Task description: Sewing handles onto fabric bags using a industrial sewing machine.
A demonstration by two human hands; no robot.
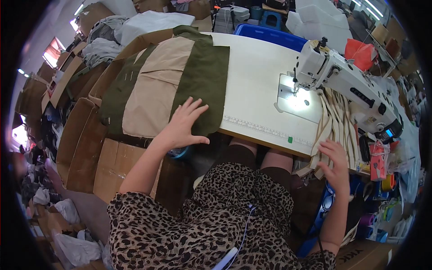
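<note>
An olive fabric piece (204, 81) with a beige panel (148, 103) across it lies at the left of the white sewing table (249, 67), over its edge toward cardboard boxes. My left hand (186, 123) is spread on or just over the lower olive part, fingers apart, holding nothing. My right hand (332, 164) is at the table's right front, fingers apart and slightly bent, beside a bundle of long cream strips (335, 117); whether it touches them I cannot tell. A white industrial sewing machine (342, 78) stands above the strips, its lamp lighting the metal needle plate (285, 101).
Open cardboard boxes (81, 144) stand left of the table, among heaped fabric and bags (72, 249). A blue plastic bin (265, 36) is behind the table. Colored tape rolls (388, 182) and a pink package (377, 159) sit at the right. My lap is below the table's front edge.
</note>
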